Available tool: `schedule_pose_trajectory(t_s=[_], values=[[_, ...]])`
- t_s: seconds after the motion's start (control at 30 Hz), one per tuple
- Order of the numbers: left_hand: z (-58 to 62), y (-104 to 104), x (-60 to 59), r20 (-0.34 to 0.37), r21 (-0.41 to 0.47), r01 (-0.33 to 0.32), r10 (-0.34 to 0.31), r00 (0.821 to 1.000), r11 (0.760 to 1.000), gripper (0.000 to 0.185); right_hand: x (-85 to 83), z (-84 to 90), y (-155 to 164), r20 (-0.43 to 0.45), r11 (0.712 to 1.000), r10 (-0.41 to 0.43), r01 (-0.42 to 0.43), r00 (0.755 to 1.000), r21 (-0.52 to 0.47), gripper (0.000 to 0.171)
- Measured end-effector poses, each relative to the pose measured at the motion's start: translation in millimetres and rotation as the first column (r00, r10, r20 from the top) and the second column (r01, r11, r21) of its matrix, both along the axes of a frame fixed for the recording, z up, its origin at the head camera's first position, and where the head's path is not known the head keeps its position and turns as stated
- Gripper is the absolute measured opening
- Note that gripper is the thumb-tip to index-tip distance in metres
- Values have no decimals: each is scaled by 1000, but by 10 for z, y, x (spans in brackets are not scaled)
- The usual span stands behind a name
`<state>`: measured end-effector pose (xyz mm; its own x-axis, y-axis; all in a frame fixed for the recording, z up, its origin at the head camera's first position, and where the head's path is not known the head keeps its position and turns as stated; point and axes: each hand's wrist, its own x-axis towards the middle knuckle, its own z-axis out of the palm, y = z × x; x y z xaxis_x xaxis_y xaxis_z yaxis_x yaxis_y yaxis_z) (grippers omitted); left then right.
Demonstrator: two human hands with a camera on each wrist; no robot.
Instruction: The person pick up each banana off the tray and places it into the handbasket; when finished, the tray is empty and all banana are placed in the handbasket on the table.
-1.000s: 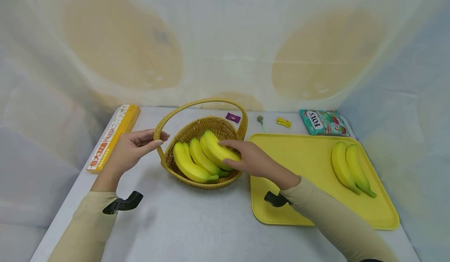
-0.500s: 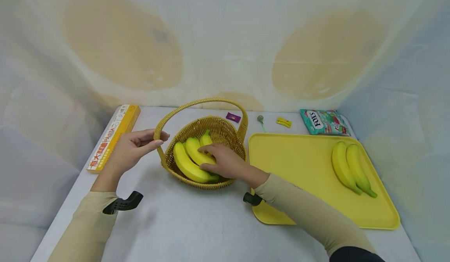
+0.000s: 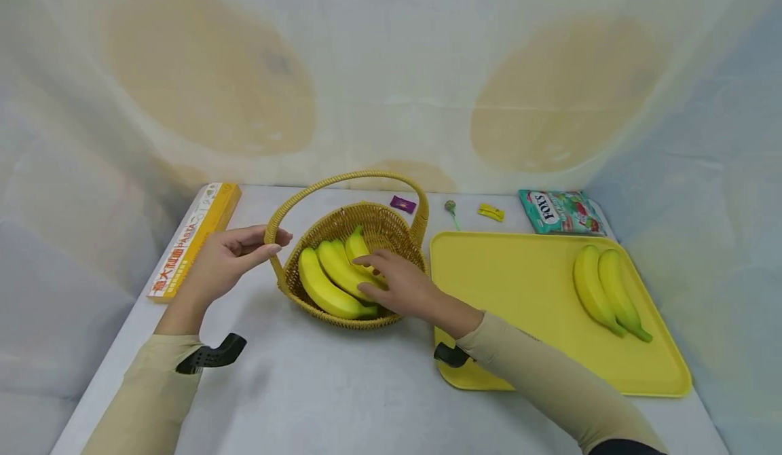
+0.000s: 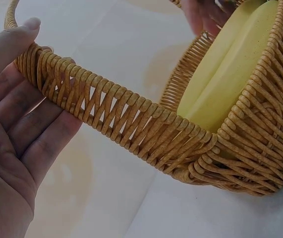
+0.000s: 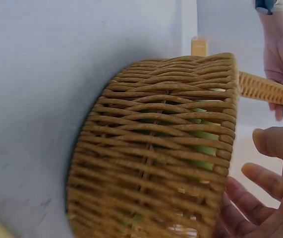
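The right hand's (image 3: 400, 285) fingers are loosening and spreading over the 3 bananas (image 3: 332, 275), now lying in the wicker basket (image 3: 391, 227) rather than being carried above it, so the bunch looks delivered. The left hand (image 3: 229, 261) is still pinching the basket's handle (image 3: 287, 207) between thumb and fingers. 2 more bananas (image 3: 605, 292) are waiting on the yellow tray (image 3: 519, 271), with nothing lying between.
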<state>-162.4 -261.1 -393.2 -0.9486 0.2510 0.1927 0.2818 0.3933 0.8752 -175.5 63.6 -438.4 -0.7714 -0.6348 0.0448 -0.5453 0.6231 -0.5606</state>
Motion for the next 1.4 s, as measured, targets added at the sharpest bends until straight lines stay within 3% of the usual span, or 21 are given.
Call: schedule_pose_trajectory(t_s=[0.3,0.6,0.8,0.9,0.97,1.03,1.1,1.2,1.4], values=[[24,-9,9,-3,-11,-4,4,1000,1000,25,247,20,557,-152,989,-98,79,984,-123,39],[15,-16,14,9,13,1,-1,1000,1000,27,314,-206,1461,-117,948,-316,308,941,-85,38],[3,-13,22,8,26,-7,7,1000,1000,27,259,-364,2174,-126,886,-464,462,877,-50,40],[0,-9,23,3,29,-7,7,1000,1000,27,254,-392,2492,-185,832,-549,554,815,-24,41],[0,-6,22,1,30,-4,4,1000,1000,27,248,-400,2672,-219,782,-610,623,762,-11,42],[-1,-4,20,2,29,-2,1,1000,1000,27,243,-416,2834,-213,728,-667,685,714,15,44],[-4,-2,16,3,29,2,-2,1000,1000,27,238,-422,2961,-182,688,-707,724,683,45,48],[-10,-1,10,3,28,6,-6,1000,1000,27,227,-450,3098,-127,662,-730,741,672,110,53],[-25,-2,-8,-6,9,2,-2,1000,1000,25,221,-493,3192,-80,665,-722,721,687,196,59]])
